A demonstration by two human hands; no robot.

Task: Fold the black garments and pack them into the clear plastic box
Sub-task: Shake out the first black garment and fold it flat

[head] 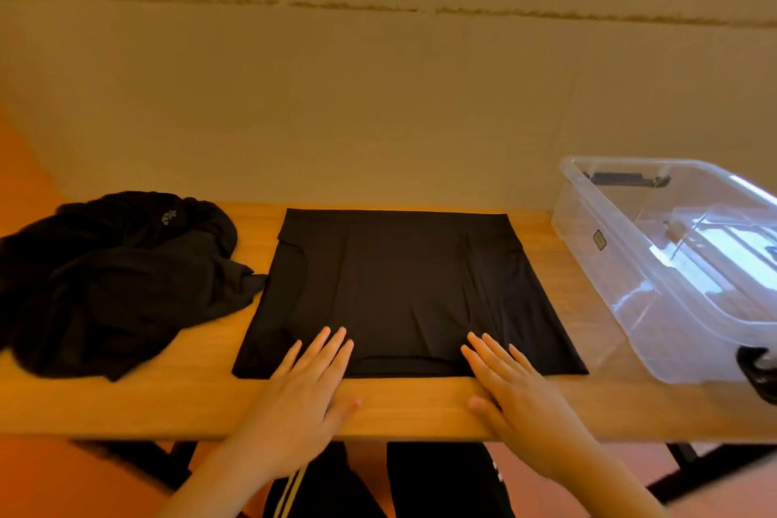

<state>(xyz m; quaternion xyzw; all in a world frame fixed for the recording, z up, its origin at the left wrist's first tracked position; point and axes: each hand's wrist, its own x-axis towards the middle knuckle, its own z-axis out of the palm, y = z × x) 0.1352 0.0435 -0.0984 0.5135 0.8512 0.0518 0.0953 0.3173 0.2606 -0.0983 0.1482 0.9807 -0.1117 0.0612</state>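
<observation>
A black garment (403,290) lies spread flat in the middle of a wooden bench (420,408), its near hem running along close to the bench's front edge. Both bare hands rest palm down on that near hem, fingers straight, spread and gripping nothing. The left hand (302,387) has its fingers (332,345) lying on the cloth left of centre, with the palm on the bare wood. The right hand (517,395) mirrors it right of centre, fingers (487,353) on the cloth. A heap of crumpled black garments (113,282) sits at the bench's left end, one corner just beside the flat piece. A clear plastic box (672,265) stands open on the right end, apart from the cloth.
</observation>
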